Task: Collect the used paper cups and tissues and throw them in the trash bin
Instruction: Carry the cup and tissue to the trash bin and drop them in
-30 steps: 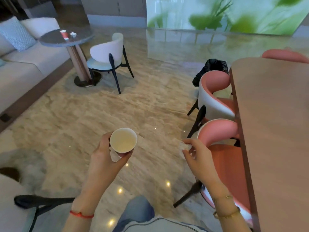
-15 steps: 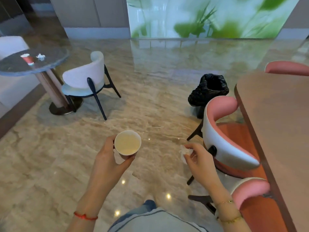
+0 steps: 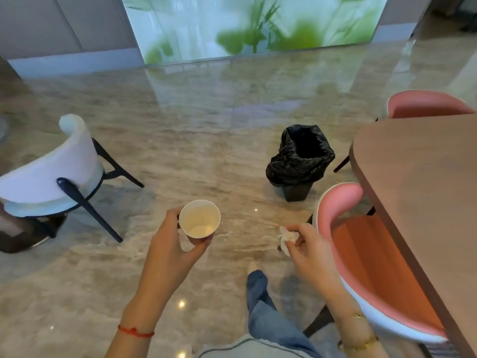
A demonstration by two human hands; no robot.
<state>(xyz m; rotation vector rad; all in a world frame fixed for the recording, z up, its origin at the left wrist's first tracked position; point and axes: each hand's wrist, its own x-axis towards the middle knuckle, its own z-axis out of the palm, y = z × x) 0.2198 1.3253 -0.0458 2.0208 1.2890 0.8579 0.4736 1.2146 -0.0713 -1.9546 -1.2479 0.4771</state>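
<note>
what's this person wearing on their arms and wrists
Both forearms are bare, with no sleeves in view. The left hand has a thin red string bracelet at its wrist. The right hand has two slim gold bracelets at its wrist.

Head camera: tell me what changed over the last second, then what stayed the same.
The view swung right and moved forward: the trash bin, earlier half hidden behind a pink chair, now stands in open view ahead, while the sofa and round table slid out on the left. Nothing was grasped or released. The left hand still holds the paper cup; the right hand still pinches the tissue.
</note>
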